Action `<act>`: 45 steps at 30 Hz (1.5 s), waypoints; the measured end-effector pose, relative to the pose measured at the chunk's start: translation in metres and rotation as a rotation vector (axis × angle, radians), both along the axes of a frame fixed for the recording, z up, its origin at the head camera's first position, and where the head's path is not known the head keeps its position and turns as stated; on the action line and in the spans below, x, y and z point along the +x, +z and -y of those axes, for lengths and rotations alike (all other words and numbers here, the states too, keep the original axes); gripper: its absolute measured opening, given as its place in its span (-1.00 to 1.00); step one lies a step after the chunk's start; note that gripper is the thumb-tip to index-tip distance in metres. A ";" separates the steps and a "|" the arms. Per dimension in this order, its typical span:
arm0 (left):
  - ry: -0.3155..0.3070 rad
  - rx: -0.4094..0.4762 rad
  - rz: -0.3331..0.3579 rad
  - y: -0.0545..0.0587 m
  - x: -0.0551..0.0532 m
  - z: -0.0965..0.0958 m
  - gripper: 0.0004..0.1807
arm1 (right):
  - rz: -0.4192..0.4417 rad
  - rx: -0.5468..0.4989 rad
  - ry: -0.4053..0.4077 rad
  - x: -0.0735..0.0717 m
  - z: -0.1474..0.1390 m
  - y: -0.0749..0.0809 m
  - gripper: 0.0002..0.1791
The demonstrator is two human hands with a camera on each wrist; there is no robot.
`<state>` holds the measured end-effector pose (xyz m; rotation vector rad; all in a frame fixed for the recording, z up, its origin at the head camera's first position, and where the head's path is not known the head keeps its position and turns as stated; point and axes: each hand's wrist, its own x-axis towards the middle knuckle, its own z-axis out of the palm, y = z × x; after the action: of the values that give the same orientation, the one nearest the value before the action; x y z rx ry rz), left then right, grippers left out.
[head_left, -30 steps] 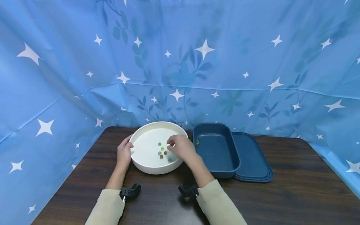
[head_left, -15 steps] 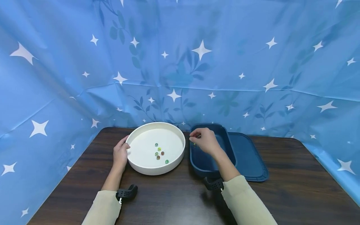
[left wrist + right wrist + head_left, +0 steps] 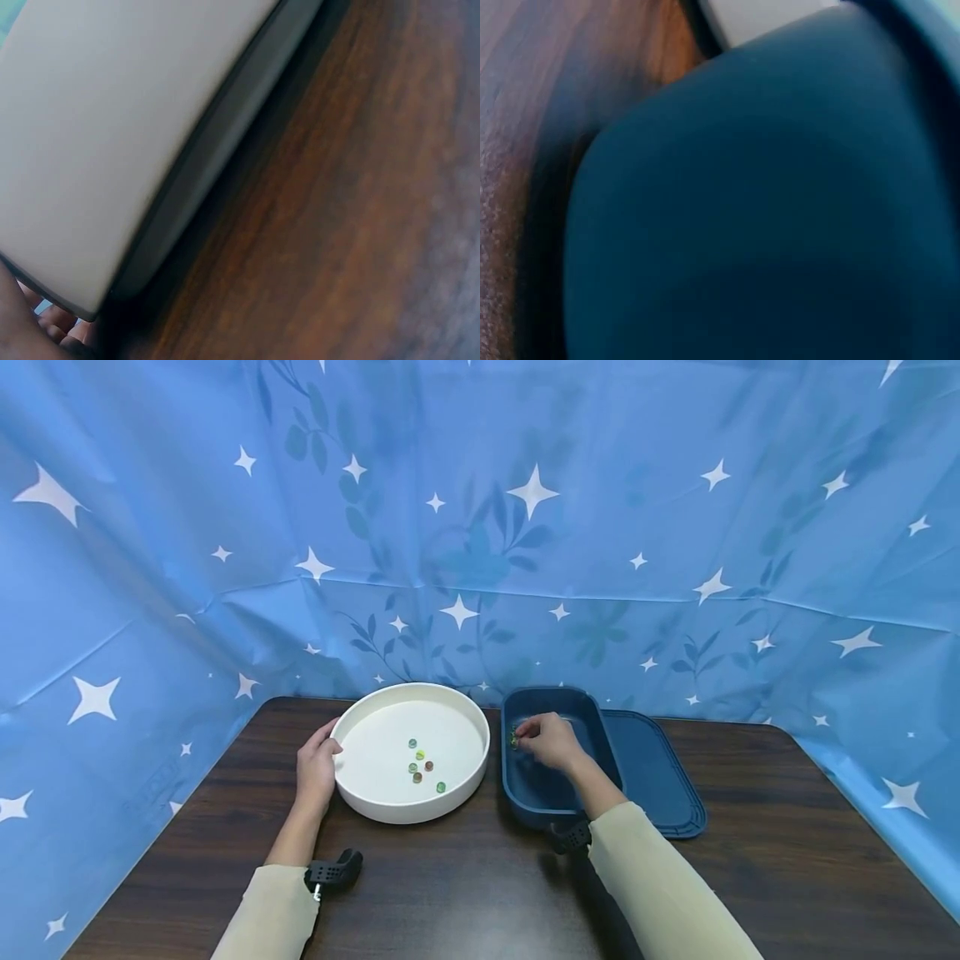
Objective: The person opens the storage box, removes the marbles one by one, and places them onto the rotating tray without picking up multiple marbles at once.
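At the left, my left hand (image 3: 315, 768) grips the rim of a round white tray (image 3: 347, 789), thumb over the edge and fingers along the outer wall. Several small glass marbles (image 3: 417, 777), green, yellow and reddish brown, lie on the tray's floor. My right hand (image 3: 553, 743) reaches down into a dark blue rectangular box (image 3: 540, 814), fingers bent toward its left wall. Small yellow-green marbles (image 3: 514, 739) show right at its fingertips; I cannot tell whether it still pinches one. The left wrist view has the tray's pale side wall (image 3: 112, 135) close up.
A flat dark blue lid (image 3: 660, 777) lies on the table against the box's right side. The dark wood table (image 3: 420, 893) runs to a blue star-patterned curtain (image 3: 480, 527) behind. The box's outer wall (image 3: 742, 202) fills much of the right wrist view.
My right hand has moved right from over the white tray to above the blue box, then lower into it. My left hand keeps its hold on the tray.
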<state>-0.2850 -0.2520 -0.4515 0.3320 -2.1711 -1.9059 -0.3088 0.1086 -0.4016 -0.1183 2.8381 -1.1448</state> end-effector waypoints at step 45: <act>-0.017 -0.015 0.018 0.003 0.004 0.000 -0.29 | 0.007 0.172 0.013 -0.004 0.007 0.002 -0.86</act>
<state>-0.2814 -0.2524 -0.4489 0.3303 -2.2056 -1.9011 -0.3127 0.1013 -0.3998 -0.1208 2.9093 -0.8921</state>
